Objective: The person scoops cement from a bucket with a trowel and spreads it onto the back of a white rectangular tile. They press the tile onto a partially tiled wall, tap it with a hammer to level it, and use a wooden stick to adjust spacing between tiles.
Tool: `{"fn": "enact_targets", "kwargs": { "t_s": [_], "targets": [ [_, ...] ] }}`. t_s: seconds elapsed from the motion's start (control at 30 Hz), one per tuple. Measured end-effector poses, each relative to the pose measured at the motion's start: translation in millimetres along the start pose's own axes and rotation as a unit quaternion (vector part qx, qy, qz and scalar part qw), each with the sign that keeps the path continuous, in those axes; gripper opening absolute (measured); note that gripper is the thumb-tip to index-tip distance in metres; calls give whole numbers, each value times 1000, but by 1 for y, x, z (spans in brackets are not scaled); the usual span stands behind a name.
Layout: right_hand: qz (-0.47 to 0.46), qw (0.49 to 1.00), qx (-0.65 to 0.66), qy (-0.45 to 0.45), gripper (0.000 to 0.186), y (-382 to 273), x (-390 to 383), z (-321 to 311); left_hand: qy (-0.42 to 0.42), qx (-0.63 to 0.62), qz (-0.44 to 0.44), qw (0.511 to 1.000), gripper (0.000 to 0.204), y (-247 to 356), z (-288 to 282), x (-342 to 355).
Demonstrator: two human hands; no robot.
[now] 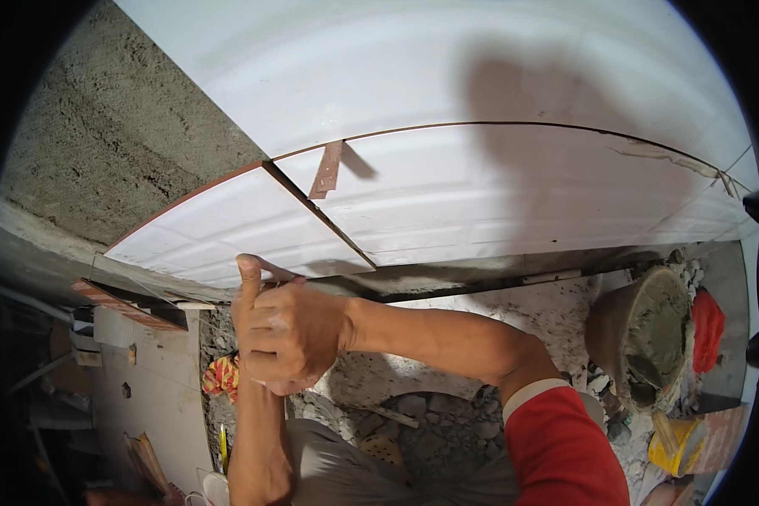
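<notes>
Both hands meet at the lower edge of a white wall tile (228, 232), low on the left of the view. The right hand (299, 337) comes in across the picture on a bare forearm from a red sleeve (565, 447); its fingers are curled shut into a fist. The left hand (251, 291) rises from below, mostly hidden behind the right one, with its thumb pointing up and pressed against the tile's bottom edge. Whether either hand grips anything is hidden — the fingers are closed over each other and nothing shows between them.

The tile sits tilted out a little from its neighbour, its brown edge showing along the top and right side. To its right runs a long row of white tiles (523, 194), and a small brown wedge (326, 169) is stuck in the joint above them. Bare grey plaster (118, 135) covers the wall on the left.

Below lies rubble and mortar on the floor (447, 422). A bucket (641, 333) of grey mortar stands at the right — just beside it a red cloth (707, 329), and below it a yellow container (679, 447).
</notes>
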State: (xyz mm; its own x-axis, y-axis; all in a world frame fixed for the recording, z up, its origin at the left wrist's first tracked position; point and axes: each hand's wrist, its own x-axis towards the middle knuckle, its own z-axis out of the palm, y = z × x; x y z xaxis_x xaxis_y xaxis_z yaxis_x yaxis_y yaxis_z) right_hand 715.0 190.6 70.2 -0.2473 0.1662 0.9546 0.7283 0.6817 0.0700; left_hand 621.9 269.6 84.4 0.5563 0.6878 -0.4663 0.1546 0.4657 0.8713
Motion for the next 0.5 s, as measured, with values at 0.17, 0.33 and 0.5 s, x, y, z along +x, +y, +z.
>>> {"fn": "enact_targets", "kwargs": {
  "t_s": [0.17, 0.33, 0.5],
  "targets": [
    [-4, 999, -34, 25, 22, 10, -9, -8, -21, -13, 74, 997, 62, -6, -6, 8],
    [-6, 998, -59, -21, 25, 29, 5, -31, -30, -44, 167, 985, 57, -14, -5, 20],
    [36, 997, -46, 52, 30, 9, 7, 11, -31, 20, 77, 996, 52, -10, -6, 16]
  ]
}}
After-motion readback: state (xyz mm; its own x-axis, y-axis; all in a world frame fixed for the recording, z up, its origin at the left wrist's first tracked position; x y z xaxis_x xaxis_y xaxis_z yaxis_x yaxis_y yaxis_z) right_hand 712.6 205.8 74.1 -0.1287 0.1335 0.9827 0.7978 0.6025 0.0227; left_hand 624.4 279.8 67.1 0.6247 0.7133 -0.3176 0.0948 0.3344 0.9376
